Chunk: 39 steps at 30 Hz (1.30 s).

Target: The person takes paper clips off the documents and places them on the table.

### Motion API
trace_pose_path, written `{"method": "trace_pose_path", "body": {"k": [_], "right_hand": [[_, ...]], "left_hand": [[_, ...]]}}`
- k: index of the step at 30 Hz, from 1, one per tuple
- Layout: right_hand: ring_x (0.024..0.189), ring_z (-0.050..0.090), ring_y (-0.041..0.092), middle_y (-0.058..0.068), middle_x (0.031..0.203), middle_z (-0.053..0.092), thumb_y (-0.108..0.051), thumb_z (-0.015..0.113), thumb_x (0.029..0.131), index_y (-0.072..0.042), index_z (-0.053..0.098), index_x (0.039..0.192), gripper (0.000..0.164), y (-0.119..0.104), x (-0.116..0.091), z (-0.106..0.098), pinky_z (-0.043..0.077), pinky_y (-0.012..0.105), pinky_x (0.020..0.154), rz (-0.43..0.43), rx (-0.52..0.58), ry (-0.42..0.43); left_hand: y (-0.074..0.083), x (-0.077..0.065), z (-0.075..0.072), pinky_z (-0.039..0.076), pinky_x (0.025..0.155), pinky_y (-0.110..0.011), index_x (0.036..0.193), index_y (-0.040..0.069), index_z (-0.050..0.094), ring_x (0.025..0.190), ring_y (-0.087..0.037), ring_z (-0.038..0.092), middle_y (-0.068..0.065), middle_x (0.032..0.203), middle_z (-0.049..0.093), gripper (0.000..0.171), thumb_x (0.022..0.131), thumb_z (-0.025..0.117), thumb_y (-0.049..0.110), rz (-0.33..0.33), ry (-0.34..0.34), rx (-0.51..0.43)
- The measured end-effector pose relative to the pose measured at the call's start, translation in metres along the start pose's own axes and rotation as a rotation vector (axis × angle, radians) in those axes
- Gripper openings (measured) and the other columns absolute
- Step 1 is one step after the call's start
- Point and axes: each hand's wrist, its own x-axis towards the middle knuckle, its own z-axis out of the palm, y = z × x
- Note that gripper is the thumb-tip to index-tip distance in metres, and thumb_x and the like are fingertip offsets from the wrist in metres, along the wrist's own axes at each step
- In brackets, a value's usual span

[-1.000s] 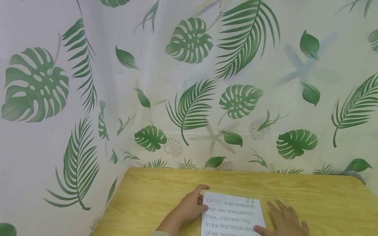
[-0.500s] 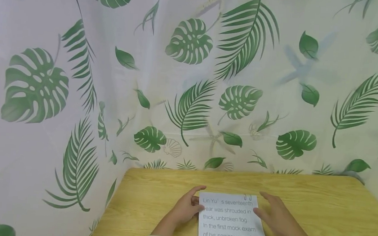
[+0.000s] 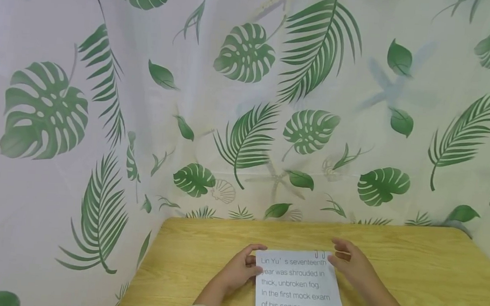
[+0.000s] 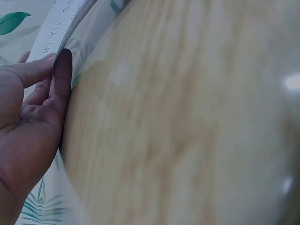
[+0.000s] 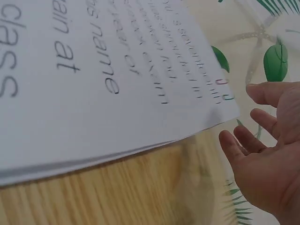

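Observation:
A stack of white printed sheets [image 3: 293, 289] lies on the table in front of me, with lines of large English text. Two small paper clips [image 5: 225, 89], one reddish and one green, sit at its top edge near the right corner. My left hand [image 3: 238, 270] pinches the stack's left edge near the top; in the left wrist view the thumb is over the sheets [image 4: 55, 30] and fingers are behind. Beside the top right corner is my right hand [image 3: 355, 266], its fingers loosely bent and apart from the paper in the right wrist view.
The wood-grain table [image 3: 423, 271] extends to both sides of the sheets. A white curtain [image 3: 257, 93] printed with green leaves hangs behind the table and along its left side.
My right hand has moved left and up, from over the sheets' right edge to beside the top right corner. The stack and my left hand have shifted slightly left.

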Motion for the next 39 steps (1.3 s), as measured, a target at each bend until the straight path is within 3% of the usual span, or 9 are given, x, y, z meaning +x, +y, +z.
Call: {"method": "trace_pose_path", "body": {"k": [6,9,12,17,21,25,28,32,39], "right_hand": [[0.107,0.063,0.029,0.021,0.131,0.057,-0.021,0.066,0.097,-0.011,0.047,0.146,0.053,0.004,0.007,0.010,0.057,0.036,0.081,0.065,0.073,-0.006],[0.088,0.062,0.021,0.016,0.110,0.063,-0.013,0.065,0.097,-0.010,0.053,0.140,0.045,0.005,0.007,0.016,0.055,0.030,0.067,0.056,0.088,0.021],[0.081,0.061,0.018,0.010,0.099,0.064,-0.011,0.065,0.096,-0.013,0.056,0.136,0.041,0.006,0.008,0.019,0.052,0.027,0.063,0.035,0.076,0.045],[0.085,0.058,0.021,0.010,0.101,0.061,-0.014,0.066,0.096,-0.016,0.059,0.131,0.036,0.004,0.008,0.020,0.050,0.029,0.067,0.035,0.050,0.070],[0.103,0.059,0.029,0.018,0.117,0.063,-0.019,0.067,0.096,-0.015,0.061,0.127,0.032,0.003,0.007,0.020,0.050,0.035,0.081,0.031,0.019,0.092],[0.088,0.056,0.019,0.009,0.097,0.063,-0.016,0.068,0.094,-0.013,0.062,0.123,0.029,0.003,0.006,0.021,0.047,0.028,0.070,0.043,0.036,0.099],[0.079,0.055,0.015,0.006,0.093,0.064,-0.017,0.068,0.094,-0.012,0.063,0.121,0.028,0.005,0.006,0.021,0.046,0.026,0.063,0.053,0.037,0.100],[0.087,0.059,0.019,0.012,0.108,0.070,-0.020,0.068,0.094,-0.013,0.063,0.120,0.027,0.008,0.006,0.021,0.047,0.030,0.069,0.062,0.001,0.106],[0.081,0.057,0.017,0.004,0.093,0.066,-0.021,0.067,0.094,-0.014,0.060,0.123,0.030,0.013,0.003,0.021,0.044,0.027,0.068,0.084,0.021,0.111]], "left_hand": [[-0.002,0.000,-0.002,0.057,0.086,-0.031,0.140,0.032,0.051,0.102,-0.020,0.071,-0.004,0.119,0.071,0.057,0.096,0.061,-0.002,0.004,-0.024,-0.040],[-0.003,0.001,-0.003,0.057,0.087,-0.030,0.141,0.031,0.050,0.103,-0.020,0.071,-0.004,0.120,0.071,0.057,0.096,0.061,-0.001,0.001,-0.030,-0.051],[-0.004,0.001,-0.004,0.056,0.087,-0.030,0.141,0.032,0.049,0.103,-0.019,0.071,-0.003,0.120,0.071,0.057,0.096,0.061,0.000,-0.003,-0.029,-0.048],[-0.003,0.001,-0.004,0.056,0.086,-0.029,0.141,0.034,0.050,0.102,-0.020,0.071,-0.003,0.120,0.072,0.057,0.096,0.062,0.002,-0.012,-0.038,-0.059],[-0.003,0.000,-0.003,0.055,0.087,-0.029,0.142,0.031,0.050,0.103,-0.019,0.071,-0.003,0.120,0.072,0.058,0.095,0.063,0.001,-0.017,-0.054,-0.074],[-0.002,0.000,-0.003,0.054,0.089,-0.028,0.142,0.031,0.050,0.104,-0.018,0.071,-0.002,0.119,0.072,0.057,0.095,0.063,0.002,-0.019,-0.055,-0.067],[-0.003,-0.001,-0.003,0.054,0.091,-0.029,0.142,0.032,0.050,0.106,-0.018,0.070,-0.002,0.120,0.072,0.056,0.095,0.063,0.002,-0.022,-0.058,-0.071],[-0.005,0.000,-0.003,0.054,0.091,-0.029,0.139,0.033,0.052,0.106,-0.019,0.070,-0.002,0.120,0.071,0.056,0.095,0.063,0.001,-0.023,-0.061,-0.077],[-0.002,0.000,-0.002,0.055,0.091,-0.030,0.139,0.031,0.052,0.106,-0.018,0.070,-0.003,0.119,0.071,0.054,0.095,0.062,0.000,-0.021,-0.060,-0.066]]}}
